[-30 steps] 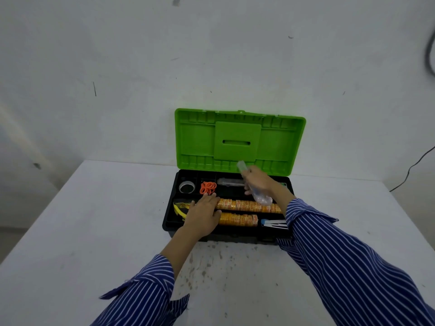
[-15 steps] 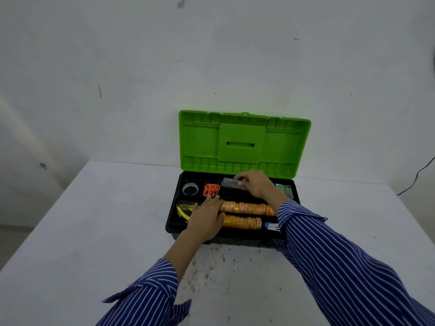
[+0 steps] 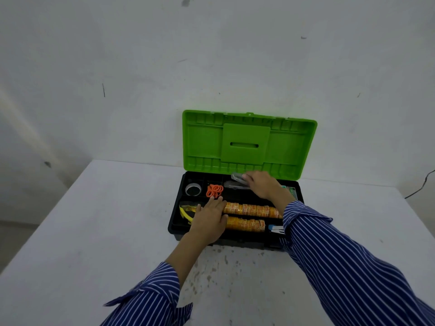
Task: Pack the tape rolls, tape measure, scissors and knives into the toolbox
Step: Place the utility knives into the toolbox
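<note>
The toolbox [image 3: 175,228] stands open, its green lid [image 3: 247,142] upright just beyond the right hand's fingers [image 3: 247,177], closing off the far side. Under those fingers lies a grey knife [image 3: 235,184]; left of them sit orange rings [image 3: 214,190] and a tape roll [image 3: 193,189], each in its own compartment. The left hand's fingers [image 3: 215,203] lie flat on two rows of orange tape rolls [image 3: 251,210] filling the tray to their right. The yellow tape measure [image 3: 186,214] lies to their left. The white table [image 3: 94,231] lies open left of the box.
</note>
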